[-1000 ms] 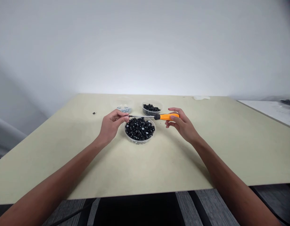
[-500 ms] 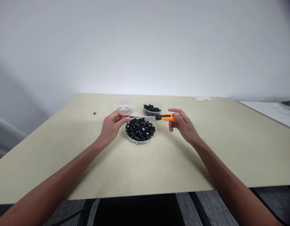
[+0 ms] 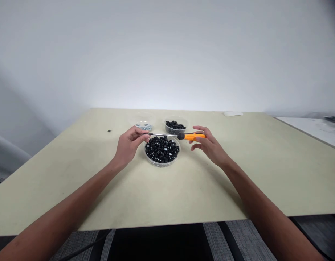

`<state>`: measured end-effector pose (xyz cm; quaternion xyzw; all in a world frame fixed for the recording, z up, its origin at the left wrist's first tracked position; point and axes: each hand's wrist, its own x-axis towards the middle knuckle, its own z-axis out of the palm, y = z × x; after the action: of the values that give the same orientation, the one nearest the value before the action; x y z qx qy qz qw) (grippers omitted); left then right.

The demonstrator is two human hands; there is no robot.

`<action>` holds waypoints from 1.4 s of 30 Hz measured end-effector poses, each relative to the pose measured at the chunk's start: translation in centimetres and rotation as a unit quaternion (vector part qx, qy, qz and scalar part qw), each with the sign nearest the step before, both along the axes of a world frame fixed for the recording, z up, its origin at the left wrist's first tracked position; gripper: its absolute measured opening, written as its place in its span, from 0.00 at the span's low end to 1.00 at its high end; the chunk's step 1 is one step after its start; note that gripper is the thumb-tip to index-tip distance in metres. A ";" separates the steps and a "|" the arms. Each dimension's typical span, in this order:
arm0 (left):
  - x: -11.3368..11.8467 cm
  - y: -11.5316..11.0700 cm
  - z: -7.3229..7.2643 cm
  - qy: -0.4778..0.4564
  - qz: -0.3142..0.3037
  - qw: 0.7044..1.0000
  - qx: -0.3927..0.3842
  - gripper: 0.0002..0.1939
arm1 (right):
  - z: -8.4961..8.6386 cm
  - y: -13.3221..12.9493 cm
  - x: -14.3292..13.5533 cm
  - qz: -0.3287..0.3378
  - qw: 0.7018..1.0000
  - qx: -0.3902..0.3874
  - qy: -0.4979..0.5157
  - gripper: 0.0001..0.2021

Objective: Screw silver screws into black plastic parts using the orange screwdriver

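A screwdriver (image 3: 193,136) with an orange and black handle is held level above a bowl of small black parts. The handle's end rests in my right hand (image 3: 211,145), with some of the fingers loosely extended around it. My left hand (image 3: 129,143) pinches at the tip of the metal shaft; whatever sits between thumb and fingertips is too small and covered to make out. Directly below the shaft stands the clear round bowl (image 3: 159,165), full of shiny black parts (image 3: 162,150), some showing silvery ends.
Behind are a clear bowl of small silvery screws (image 3: 144,127) and another bowl of black pieces (image 3: 175,125). One small black piece (image 3: 109,131) lies at the left on the pale table (image 3: 162,199). A white object (image 3: 233,114) lies near the back edge, before the wall.
The screwdriver handle has turned, showing more orange and less black. My right hand has shifted slightly left, its fingers changing position on the handle. My left hand stays nearly still.
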<state>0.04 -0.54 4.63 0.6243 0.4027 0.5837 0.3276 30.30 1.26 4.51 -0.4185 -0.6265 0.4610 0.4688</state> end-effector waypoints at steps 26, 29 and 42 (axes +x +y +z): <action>0.1 -0.1 0.1 0.011 0.000 1.000 -0.012 0.07 | 0.2 0.1 -0.1 -0.037 0.999 0.007 0.005 0.24; 0.1 -0.1 0.2 0.015 -0.003 1.000 -0.016 0.08 | 0.1 0.1 -0.1 -0.069 0.997 0.010 -0.027 0.24; 0.2 -0.2 0.2 0.018 -0.005 1.000 -0.013 0.08 | 0.2 0.1 0.0 -0.067 0.997 0.004 -0.023 0.23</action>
<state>0.22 -0.69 4.81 0.6320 0.4133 0.5656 0.3314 30.28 1.40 4.76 -0.4682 -0.6092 0.4162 0.4863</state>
